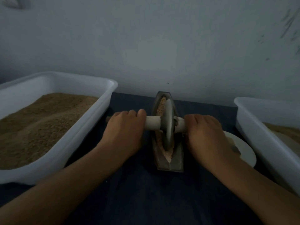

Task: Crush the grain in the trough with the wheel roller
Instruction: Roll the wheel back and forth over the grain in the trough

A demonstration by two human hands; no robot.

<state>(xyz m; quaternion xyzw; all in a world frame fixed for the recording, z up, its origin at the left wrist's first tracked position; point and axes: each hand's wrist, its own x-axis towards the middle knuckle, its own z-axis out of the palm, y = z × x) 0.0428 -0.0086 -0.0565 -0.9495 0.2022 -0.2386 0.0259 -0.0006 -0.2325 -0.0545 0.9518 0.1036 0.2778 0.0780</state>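
trough [177, 157] lengthwise away from viewer, wheel roller [168, 125] handle crosswise

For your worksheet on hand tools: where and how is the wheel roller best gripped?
Grip the axle handle, not the disc: left hand on the left stub, right hand on the right stub, both coming from above. The roller stands upright in the narrow trough, so even hold on both sides probably keeps it from tipping.
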